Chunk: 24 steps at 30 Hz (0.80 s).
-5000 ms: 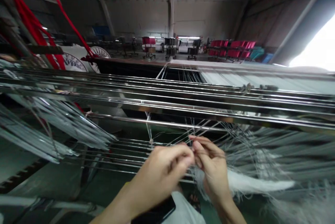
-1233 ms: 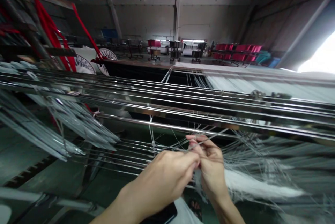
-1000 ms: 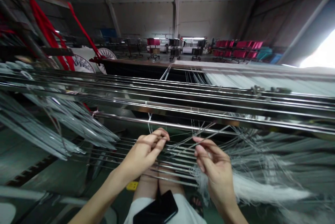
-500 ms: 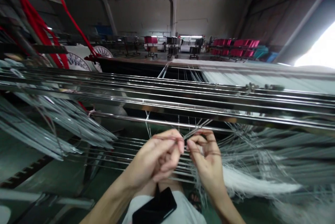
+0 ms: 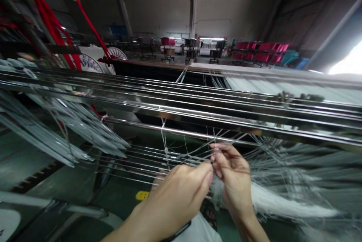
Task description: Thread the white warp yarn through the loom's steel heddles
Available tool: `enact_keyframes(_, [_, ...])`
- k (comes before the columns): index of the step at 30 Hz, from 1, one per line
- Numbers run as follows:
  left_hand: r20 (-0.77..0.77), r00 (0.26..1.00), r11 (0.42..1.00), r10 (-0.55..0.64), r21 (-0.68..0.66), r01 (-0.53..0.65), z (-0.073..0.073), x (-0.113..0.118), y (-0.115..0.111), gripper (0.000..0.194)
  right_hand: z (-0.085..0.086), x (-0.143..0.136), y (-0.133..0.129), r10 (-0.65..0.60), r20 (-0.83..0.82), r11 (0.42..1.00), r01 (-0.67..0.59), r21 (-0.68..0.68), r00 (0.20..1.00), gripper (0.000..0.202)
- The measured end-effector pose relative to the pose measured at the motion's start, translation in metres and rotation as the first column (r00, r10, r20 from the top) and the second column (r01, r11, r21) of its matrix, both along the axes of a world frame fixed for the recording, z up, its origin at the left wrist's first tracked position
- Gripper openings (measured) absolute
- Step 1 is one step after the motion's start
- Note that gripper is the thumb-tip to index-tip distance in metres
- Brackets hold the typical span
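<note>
My right hand (image 5: 236, 172) pinches thin pale threads (image 5: 222, 136) between thumb and fingertips, just below the lower metal bar. Close beside it on the left, my left hand (image 5: 183, 187) is closed, its back towards me. Its thumb and forefinger press together near the right fingertips; what they hold, if anything, is hidden. Several thin metal rods (image 5: 132, 163) run behind and left of my hands. To the right hangs a thick bundle of loose white yarn (image 5: 291, 202), its strands blurred.
Long metal bars (image 5: 135, 102) cross the whole view in front of me. Grey heddle-like strips (image 5: 96, 132) hang at left. A white yarn sheet (image 5: 283, 80) spreads behind the bars. A dark phone edge (image 5: 181, 230) shows on my lap, and a yellow object (image 5: 142, 195) lies below.
My left hand has turned back-up and moved right and down, covering most of the phone. My right hand has shifted slightly right and still pinches threads. The whole view has shifted slightly.
</note>
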<state>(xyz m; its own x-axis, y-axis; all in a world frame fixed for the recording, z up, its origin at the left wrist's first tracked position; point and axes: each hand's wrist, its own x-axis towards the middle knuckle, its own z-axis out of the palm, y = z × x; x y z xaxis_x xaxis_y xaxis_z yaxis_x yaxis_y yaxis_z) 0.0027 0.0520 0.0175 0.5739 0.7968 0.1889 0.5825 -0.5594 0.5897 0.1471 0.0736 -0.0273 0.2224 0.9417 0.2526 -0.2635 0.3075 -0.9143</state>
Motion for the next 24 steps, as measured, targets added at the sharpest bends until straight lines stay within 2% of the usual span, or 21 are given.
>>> enact_keyframes(2, [0.089, 0.994, 0.998, 0.064, -0.019, -0.062, -0.011, -0.015, 0.014, 0.028, 0.0, 0.006, -0.006, 0.005, 0.005, 1.0, -0.005, -0.022, 1.0, 0.013])
enact_keyframes(3, [0.168, 0.975, 0.989, 0.146, -0.05, -0.139, -0.017, -0.024, 0.026, 0.029, 0.001, 0.009, -0.011, -0.019, 0.009, 1.0, 0.019, -0.01, 1.0, 0.014])
enact_keyframes(4, [0.251, 0.934, 0.966, 0.254, -0.104, -0.235, -0.023, -0.033, 0.04, 0.031, 0.002, 0.012, -0.015, -0.068, 0.009, 0.997, 0.068, 0.032, 0.998, 0.012])
enact_keyframes(6, [0.375, 0.804, 0.885, 0.462, -0.259, -0.388, -0.034, -0.048, 0.068, 0.039, 0.008, 0.015, -0.024, -0.183, -0.011, 0.971, 0.183, 0.153, 0.983, 0.006])
enact_keyframes(8, [0.46, 0.718, 0.846, 0.522, -0.386, -0.367, -0.038, -0.053, 0.087, 0.041, 0.01, 0.014, -0.028, -0.185, -0.003, 0.966, 0.182, 0.182, 0.983, 0.007])
enact_keyframes(10, [0.532, 0.714, 0.886, 0.456, -0.352, -0.303, -0.033, -0.048, 0.088, 0.032, 0.007, 0.011, -0.027, -0.131, 0.018, 0.988, 0.129, 0.088, 0.991, 0.006])
enact_keyframes(13, [0.538, 0.799, 0.964, 0.267, -0.144, -0.226, -0.013, -0.028, 0.056, 0.017, 0.001, 0.006, -0.02, -0.099, 0.032, 0.994, 0.1, -0.044, 0.995, 0.01])
enact_keyframes(16, [0.396, 0.917, 0.989, 0.041, -0.147, 0.019, 0.008, -0.007, 0.014, 0.018, 0.002, 0.001, -0.012, -0.032, 0.082, 0.999, 0.035, -0.035, 0.996, 0.01])
enact_keyframes(18, [0.263, 0.962, 0.985, -0.078, -0.131, 0.116, 0.014, 0.0, -0.001, 0.019, 0.005, 0.0, -0.01, -0.019, 0.094, 1.0, 0.02, -0.016, 0.995, 0.007])
enact_keyframes(19, [0.215, 0.973, 0.987, -0.089, -0.109, 0.114, 0.014, 0.001, -0.003, 0.019, 0.005, 0.001, -0.01, -0.021, 0.082, 1.0, 0.023, -0.021, 0.996, 0.007])
enact_keyframes(21, [0.217, 0.976, 0.994, -0.01, -0.107, 0.034, 0.007, -0.006, 0.002, 0.018, 0.004, 0.003, -0.015, -0.029, 0.052, 0.998, 0.032, -0.055, 0.998, 0.009])
enact_keyframes(23, [0.291, 0.95, 0.979, 0.108, -0.198, -0.051, -0.006, -0.018, 0.014, 0.02, 0.002, 0.005, -0.026, -0.087, 0.065, 0.994, 0.091, -0.065, 0.994, 0.011])
enact_keyframes(24, [0.333, 0.929, 0.965, 0.159, -0.252, -0.075, -0.013, -0.024, 0.019, 0.021, 0.002, 0.007, -0.033, -0.149, 0.081, 0.988, 0.152, -0.027, 0.985, 0.012])
